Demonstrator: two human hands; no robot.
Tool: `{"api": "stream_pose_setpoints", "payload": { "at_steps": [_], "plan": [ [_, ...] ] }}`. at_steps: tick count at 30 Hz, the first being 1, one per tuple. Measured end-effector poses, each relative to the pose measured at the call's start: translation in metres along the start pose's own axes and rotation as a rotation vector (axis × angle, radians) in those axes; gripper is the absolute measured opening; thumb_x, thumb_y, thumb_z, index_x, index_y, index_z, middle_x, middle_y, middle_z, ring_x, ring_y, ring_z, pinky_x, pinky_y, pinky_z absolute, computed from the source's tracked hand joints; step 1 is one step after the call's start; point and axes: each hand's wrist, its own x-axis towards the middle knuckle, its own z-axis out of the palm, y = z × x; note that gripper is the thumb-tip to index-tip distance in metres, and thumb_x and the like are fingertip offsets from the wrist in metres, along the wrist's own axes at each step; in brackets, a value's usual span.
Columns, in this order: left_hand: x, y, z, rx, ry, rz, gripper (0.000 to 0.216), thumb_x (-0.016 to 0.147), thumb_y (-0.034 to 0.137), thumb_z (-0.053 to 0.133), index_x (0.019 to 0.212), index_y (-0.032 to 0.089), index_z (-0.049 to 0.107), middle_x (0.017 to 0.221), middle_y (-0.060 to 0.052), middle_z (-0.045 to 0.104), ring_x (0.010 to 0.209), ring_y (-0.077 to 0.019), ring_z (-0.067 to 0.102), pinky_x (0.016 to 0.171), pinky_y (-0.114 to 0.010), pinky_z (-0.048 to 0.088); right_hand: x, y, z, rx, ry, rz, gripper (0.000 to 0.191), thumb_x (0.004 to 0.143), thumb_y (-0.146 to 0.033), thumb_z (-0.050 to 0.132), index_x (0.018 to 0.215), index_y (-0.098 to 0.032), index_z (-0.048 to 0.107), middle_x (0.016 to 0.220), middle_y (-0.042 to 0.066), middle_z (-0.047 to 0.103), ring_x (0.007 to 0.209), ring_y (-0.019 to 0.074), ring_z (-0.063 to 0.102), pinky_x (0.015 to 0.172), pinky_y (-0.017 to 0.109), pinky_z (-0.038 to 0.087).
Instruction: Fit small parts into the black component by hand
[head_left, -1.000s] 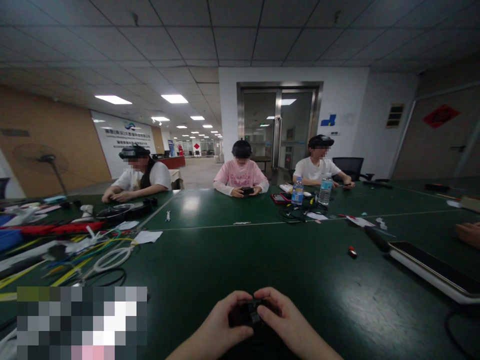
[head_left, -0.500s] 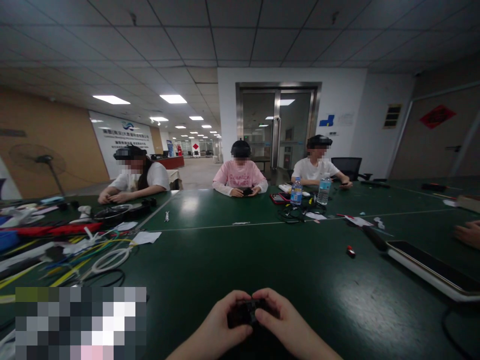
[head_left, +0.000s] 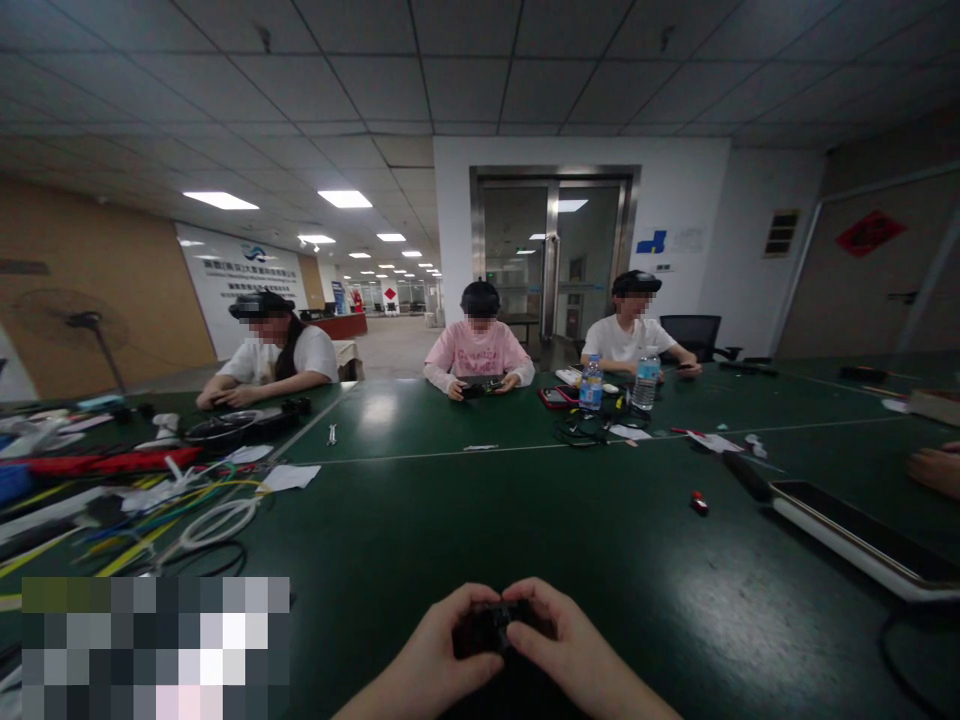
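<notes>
Both my hands hold a small black object (head_left: 496, 622) just above the green table, close to me. Its kind is too dark to make out. My left hand (head_left: 450, 640) closes round the left side, thumb along the near edge. On the other side my right hand (head_left: 551, 630) grips it, its thumb pressed on the near face and its fingers curled over the far edge. The fingertips of both hands nearly meet at the top. Much of the object is hidden by the fingers and in shadow.
On the green table (head_left: 420, 530), cables (head_left: 221, 522) and paper (head_left: 291, 478) lie left. A red-and-black small item (head_left: 698, 502) and a tablet-like device (head_left: 862, 540) lie right. Bottles (head_left: 591, 383) stand farther back. Three people sit opposite; another person's hand (head_left: 934, 468) shows at right.
My hands keep their hold on the black object and have hardly moved. Across the table, the middle person's hands are farther apart, with dark parts between them. The view has shifted slightly.
</notes>
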Motion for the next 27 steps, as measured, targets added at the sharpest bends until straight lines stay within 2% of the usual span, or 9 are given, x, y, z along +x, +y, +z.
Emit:
{"api": "stream_pose_setpoints", "payload": {
  "at_steps": [10,15,20,22,27],
  "plan": [
    [-0.001,-0.005,-0.002,-0.033,-0.026,0.046,0.040,0.073,0.011,0.062,0.111,0.019,0.055,0.106,-0.005,0.062,0.099,-0.0235,0.057,0.086,-0.037,0.043,-0.001,0.001,0.001,0.014,-0.004,0.006,0.025,0.078,-0.034,0.063,0.097,-0.019,0.061,0.091,0.003,0.066,0.088,0.0213,0.062,0.077,0.032,0.047],
    [0.000,-0.010,-0.004,-0.068,-0.009,0.082,0.039,0.078,0.023,0.064,0.115,0.020,0.051,0.109,-0.007,0.061,0.101,-0.0246,0.057,0.087,-0.037,0.043,-0.002,0.001,-0.001,0.097,-0.031,-0.028,0.042,0.073,-0.033,0.069,0.111,-0.023,0.056,0.099,0.004,0.066,0.095,0.0221,0.061,0.082,0.033,0.046],
    [0.000,-0.015,-0.007,-0.004,0.004,0.117,0.035,0.082,0.035,0.061,0.112,0.019,0.052,0.101,-0.006,0.060,0.093,-0.0225,0.057,0.079,-0.033,0.044,-0.001,0.002,-0.002,-0.028,-0.013,-0.038,0.027,0.074,-0.031,0.067,0.098,-0.021,0.064,0.086,0.002,0.065,0.076,0.0180,0.060,0.070,0.030,0.045],
    [0.000,-0.015,-0.007,0.021,0.012,0.119,0.036,0.081,0.036,0.062,0.110,0.018,0.053,0.098,-0.005,0.060,0.089,-0.0214,0.056,0.076,-0.031,0.044,-0.001,0.003,-0.002,-0.032,-0.001,-0.037,0.024,0.074,-0.031,0.066,0.096,-0.021,0.065,0.084,0.001,0.064,0.075,0.0174,0.058,0.069,0.029,0.045],
    [0.000,-0.013,-0.006,0.034,0.006,0.066,0.037,0.077,0.027,0.065,0.110,0.019,0.053,0.095,-0.003,0.059,0.084,-0.0190,0.056,0.072,-0.029,0.044,-0.001,0.007,-0.003,-0.053,0.001,-0.022,0.022,0.075,-0.028,0.066,0.096,-0.022,0.065,0.084,0.001,0.064,0.076,0.0176,0.058,0.068,0.028,0.044]
  ]
}}
